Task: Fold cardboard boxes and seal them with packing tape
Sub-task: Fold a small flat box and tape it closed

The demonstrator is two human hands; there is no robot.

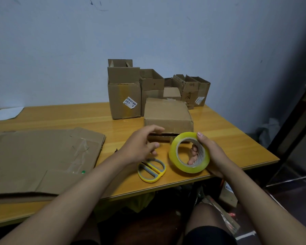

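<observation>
Gripping tape roll (189,152) in right hand (212,152), left hand (140,145) relaxed, fingers loose, beside box (168,115)

Quantities on the desk (60,117): one roll of packing tape (189,152); one pair of scissors (151,169); one closed cardboard box (168,114) near the front edge; at least four open boxes (125,96) along the far edge, exact number unclear; one stack of flattened cardboard (42,156) at the left edge; one white sheet (4,113) at the far left corner
</observation>
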